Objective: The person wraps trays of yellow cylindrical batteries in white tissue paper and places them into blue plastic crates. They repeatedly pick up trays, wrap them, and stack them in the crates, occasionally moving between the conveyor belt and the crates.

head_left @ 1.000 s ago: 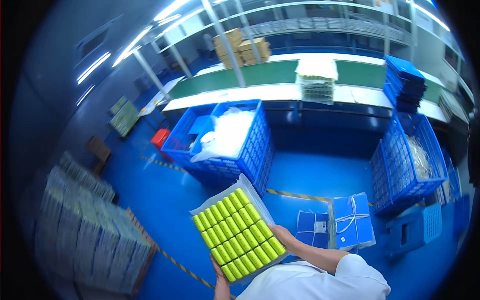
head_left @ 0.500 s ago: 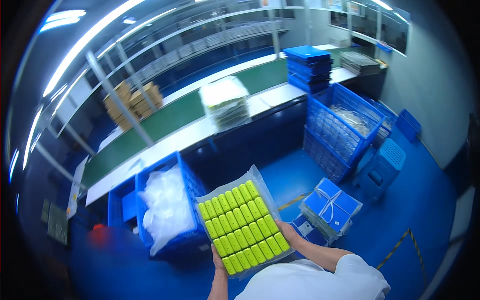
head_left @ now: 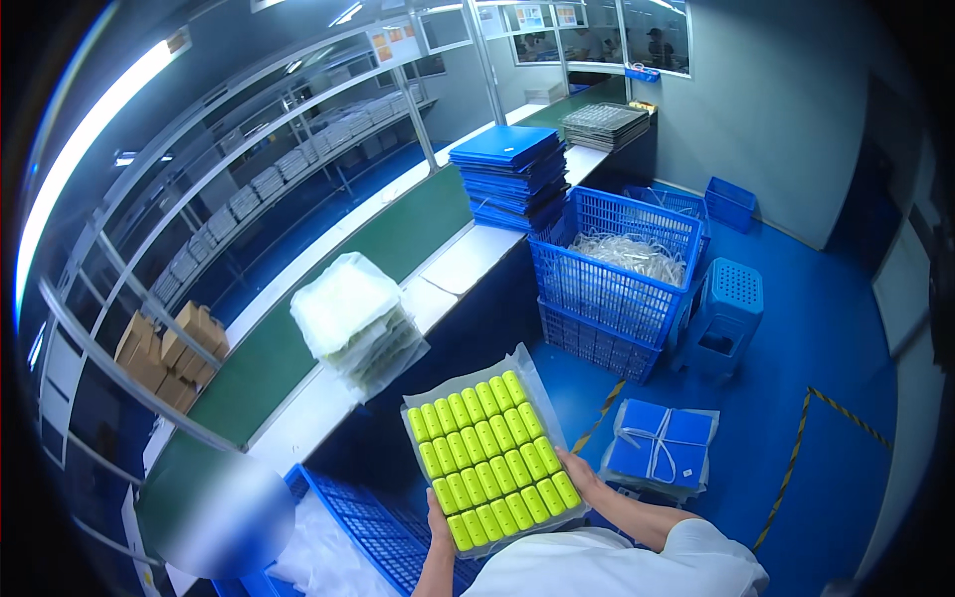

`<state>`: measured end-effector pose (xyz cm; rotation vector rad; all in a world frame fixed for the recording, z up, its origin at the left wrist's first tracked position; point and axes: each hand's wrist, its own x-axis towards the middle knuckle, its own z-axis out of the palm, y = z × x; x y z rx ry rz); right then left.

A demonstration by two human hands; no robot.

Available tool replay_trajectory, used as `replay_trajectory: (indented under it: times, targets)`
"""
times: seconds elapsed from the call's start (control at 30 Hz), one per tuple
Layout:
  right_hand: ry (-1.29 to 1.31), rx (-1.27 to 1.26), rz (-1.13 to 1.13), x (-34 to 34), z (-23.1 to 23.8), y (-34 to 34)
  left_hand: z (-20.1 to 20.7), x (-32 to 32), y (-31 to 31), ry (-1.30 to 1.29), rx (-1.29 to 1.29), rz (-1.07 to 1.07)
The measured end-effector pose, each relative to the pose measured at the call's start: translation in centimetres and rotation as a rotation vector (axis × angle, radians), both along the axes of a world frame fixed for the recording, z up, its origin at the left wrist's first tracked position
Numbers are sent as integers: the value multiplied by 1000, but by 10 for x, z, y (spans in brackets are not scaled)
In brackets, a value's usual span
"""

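Between my two hands is a tray lined with a translucent sheet [head_left: 537, 370], and rows of small yellow-green oblong pieces [head_left: 489, 450] fill it. My left hand [head_left: 439, 519] is closed on the tray's near left edge. My right hand [head_left: 581, 478] grips the right edge, its fingers partly hidden under the tray. The tray is held in front of my body, tilted a little in view. To its left, on the bench, stands a stack of whitish wrapped trays [head_left: 353, 313]. A tied bundle with a blue top [head_left: 659, 443] lies on the floor to the right.
A long bench with a green strip [head_left: 343, 261] runs across ahead, bearing stacked blue trays [head_left: 507, 179]. Blue crates [head_left: 612, 289] with clear plastic strips stand beside a blue stool [head_left: 731, 298]. Near left is a blue crate [head_left: 373, 527] with white bags. Cardboard boxes [head_left: 179, 353] sit farther left.
My view has turned to the right, so the bench, crates and stool now sit farther left in it. Both hands still hold the filled tray in front of me.
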<state>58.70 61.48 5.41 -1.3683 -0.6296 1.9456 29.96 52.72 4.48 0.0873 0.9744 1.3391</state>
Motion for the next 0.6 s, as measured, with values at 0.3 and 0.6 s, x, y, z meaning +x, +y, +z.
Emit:
replay_trajectory:
  times: [0.3,0.6]
  targets:
    - [-113,-8,-137,-14,-4,145,-24,-28,192,191,-105,-150]
    - [-166,12,-290,-44,-59,290,-53,-64,373,195,-152,-281]
